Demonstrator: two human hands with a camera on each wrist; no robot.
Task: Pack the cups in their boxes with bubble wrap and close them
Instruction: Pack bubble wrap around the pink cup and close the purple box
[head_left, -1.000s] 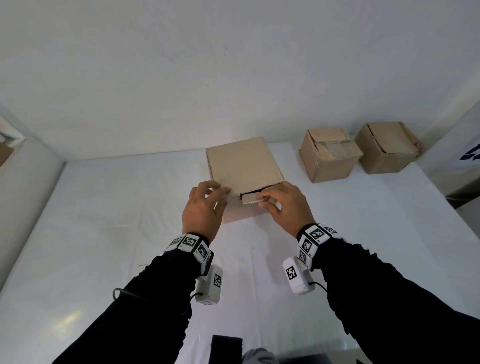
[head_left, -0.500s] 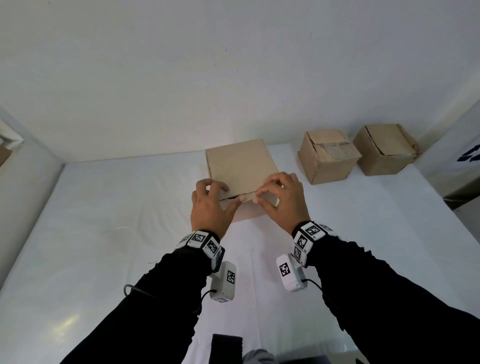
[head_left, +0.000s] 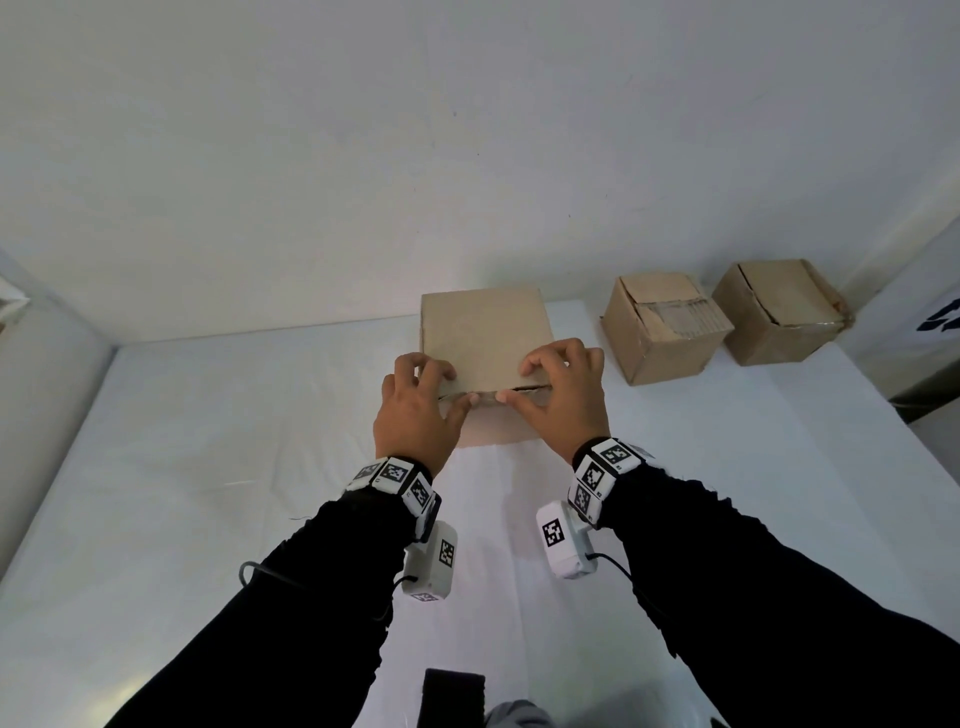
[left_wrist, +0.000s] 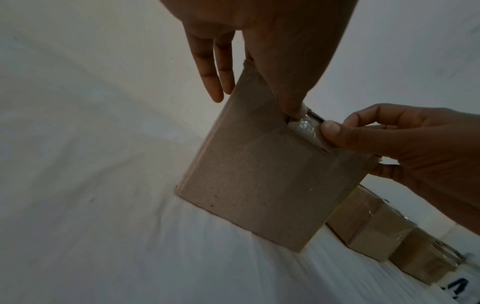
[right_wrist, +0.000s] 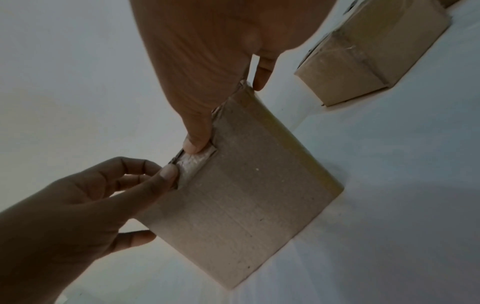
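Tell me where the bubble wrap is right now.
In both wrist views the bubble wrap peeks from the near box, at its lid gap between both thumbs.

Contents of the box (head_left: 483, 332) are concealed by its lid; only a sliver of bubble wrap (left_wrist: 302, 126) shows at the front gap. The 2 hands, left (head_left: 415, 410) and right (head_left: 563, 397), cover the lid's front corners. The far box (left_wrist: 426, 259) is cropped at the left wrist view's edge.
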